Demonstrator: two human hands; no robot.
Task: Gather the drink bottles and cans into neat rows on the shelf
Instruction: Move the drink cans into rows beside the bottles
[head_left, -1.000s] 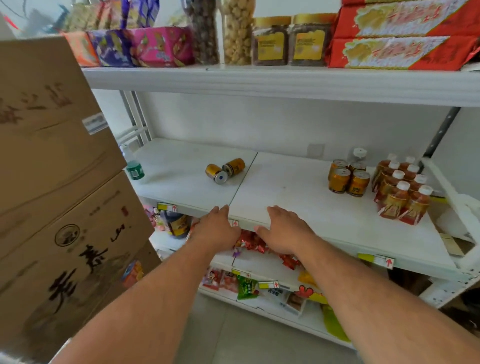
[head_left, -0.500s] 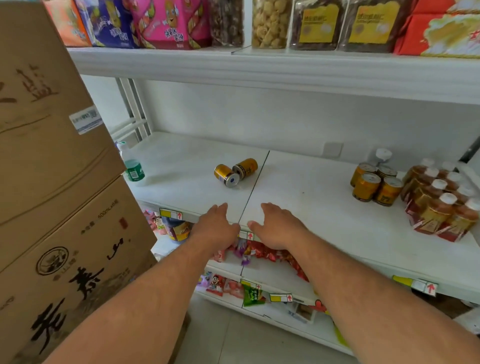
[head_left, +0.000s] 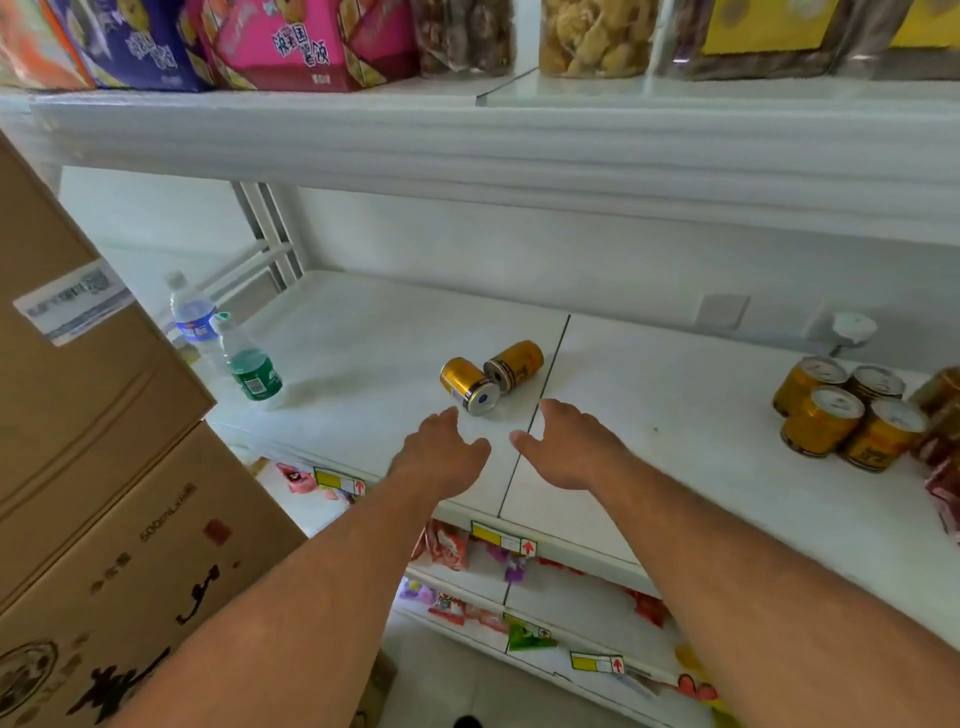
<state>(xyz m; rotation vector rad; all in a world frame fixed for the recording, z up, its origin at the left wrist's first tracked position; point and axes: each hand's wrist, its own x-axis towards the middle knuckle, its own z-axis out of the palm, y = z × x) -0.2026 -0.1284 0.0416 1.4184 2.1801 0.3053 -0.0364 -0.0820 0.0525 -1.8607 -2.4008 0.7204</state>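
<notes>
Two gold cans lie on their sides in the middle of the white shelf, the nearer can touching the farther can. My left hand and my right hand hover just in front of them, fingers spread, holding nothing. A group of upright gold cans stands at the right, with brown tea bottles partly cut off by the frame edge. Two clear water bottles, one with a green label and one with a blue label, stand at the shelf's left end.
Stacked cardboard boxes fill the left side, close to the shelf end. The upper shelf overhangs, loaded with snack boxes and jars. Lower shelves hold snack packets. A small white object sits at the back right.
Both hands have left the shelf's front edge and reached forward over the shelf toward the two lying cans. The view has shifted left and closer, revealing a second water bottle.
</notes>
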